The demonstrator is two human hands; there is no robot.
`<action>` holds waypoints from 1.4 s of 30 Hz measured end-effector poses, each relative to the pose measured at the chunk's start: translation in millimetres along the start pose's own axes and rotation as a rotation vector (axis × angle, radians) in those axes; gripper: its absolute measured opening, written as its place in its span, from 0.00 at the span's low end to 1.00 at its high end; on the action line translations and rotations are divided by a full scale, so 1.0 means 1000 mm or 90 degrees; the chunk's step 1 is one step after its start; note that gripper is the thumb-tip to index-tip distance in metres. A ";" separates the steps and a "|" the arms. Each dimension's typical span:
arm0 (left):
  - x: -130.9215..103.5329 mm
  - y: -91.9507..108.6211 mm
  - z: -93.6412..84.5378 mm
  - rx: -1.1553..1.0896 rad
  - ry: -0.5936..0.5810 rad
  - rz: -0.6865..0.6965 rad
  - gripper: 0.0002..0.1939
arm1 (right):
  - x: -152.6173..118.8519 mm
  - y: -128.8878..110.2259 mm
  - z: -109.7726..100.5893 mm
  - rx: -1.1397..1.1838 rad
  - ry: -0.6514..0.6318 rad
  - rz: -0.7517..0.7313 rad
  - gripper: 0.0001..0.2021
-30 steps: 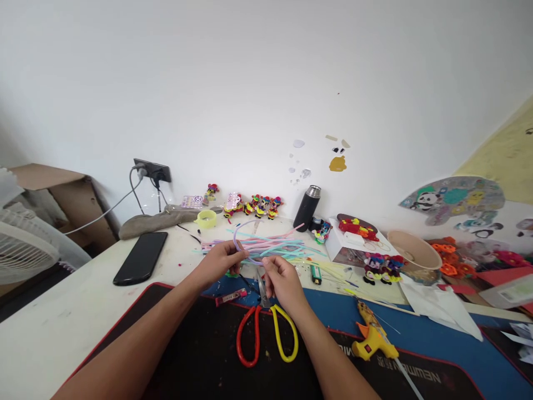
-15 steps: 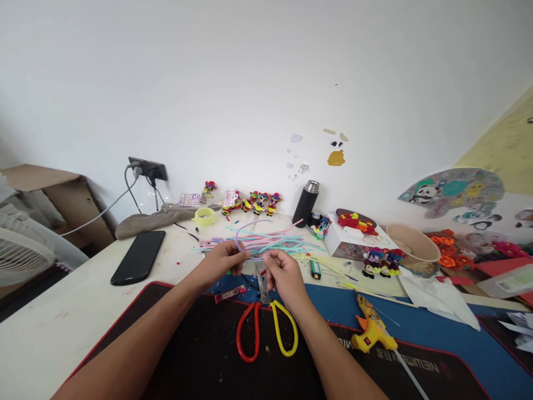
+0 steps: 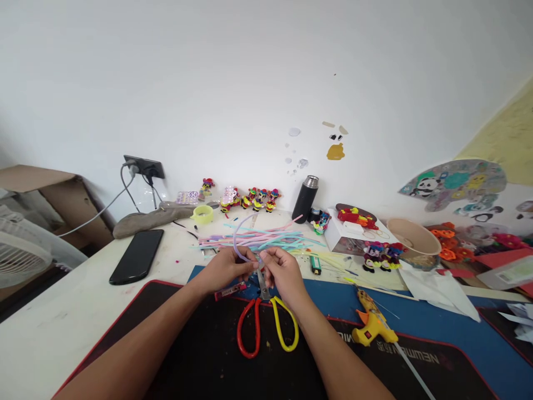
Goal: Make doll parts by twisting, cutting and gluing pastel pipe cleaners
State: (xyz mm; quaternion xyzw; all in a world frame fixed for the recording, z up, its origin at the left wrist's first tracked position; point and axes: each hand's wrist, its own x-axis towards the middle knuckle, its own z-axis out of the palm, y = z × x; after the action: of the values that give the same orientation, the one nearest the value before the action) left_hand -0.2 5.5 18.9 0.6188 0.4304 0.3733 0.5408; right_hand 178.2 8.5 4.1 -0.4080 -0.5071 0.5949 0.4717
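Note:
A lilac pipe cleaner (image 3: 235, 239) curves up out of my fingers in an open bend. My left hand (image 3: 230, 266) pinches it near its lower end. My right hand (image 3: 283, 272) is closed right beside the left, its thumb and fingertips on the same pipe cleaner; the fingertips nearly meet. Below the hands lie scissors (image 3: 249, 328) with one red and one yellow handle, their blades partly hidden by my right hand. Behind the hands is a loose pile of pink, lilac and turquoise pipe cleaners (image 3: 287, 240).
A yellow glue gun (image 3: 372, 322) rests on the black mat (image 3: 200, 344) at right. A phone (image 3: 137, 255) lies at left. Along the wall stand a black flask (image 3: 306, 200), small colourful figures (image 3: 260, 199), a yellow tape roll (image 3: 202, 214) and a white box (image 3: 337, 236).
Both hands have come closer together and sunk slightly. The free part of the lilac pipe cleaner has swung from a wide curl to a straighter upward bend.

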 end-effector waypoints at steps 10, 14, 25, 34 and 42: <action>0.002 -0.002 -0.001 -0.067 0.028 -0.033 0.20 | 0.000 -0.001 -0.001 0.027 -0.010 -0.002 0.20; 0.004 -0.003 -0.003 -0.094 0.068 -0.025 0.21 | 0.001 -0.001 -0.001 0.024 -0.010 -0.008 0.20; 0.003 0.002 -0.009 0.031 0.132 0.027 0.21 | 0.000 0.002 -0.002 -0.058 -0.045 -0.042 0.18; 0.000 0.004 -0.011 0.171 0.135 0.099 0.15 | 0.000 0.013 -0.004 -0.172 -0.090 -0.033 0.13; 0.001 0.008 -0.010 0.047 0.123 0.036 0.21 | 0.000 0.002 -0.002 -0.097 -0.067 -0.013 0.19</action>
State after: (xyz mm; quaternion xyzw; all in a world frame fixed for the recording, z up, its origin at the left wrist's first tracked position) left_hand -8.1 10.1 28.5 0.6109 0.4766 0.4305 0.4630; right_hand 179.8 8.4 1.4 -0.4058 -0.5793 0.5700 0.4181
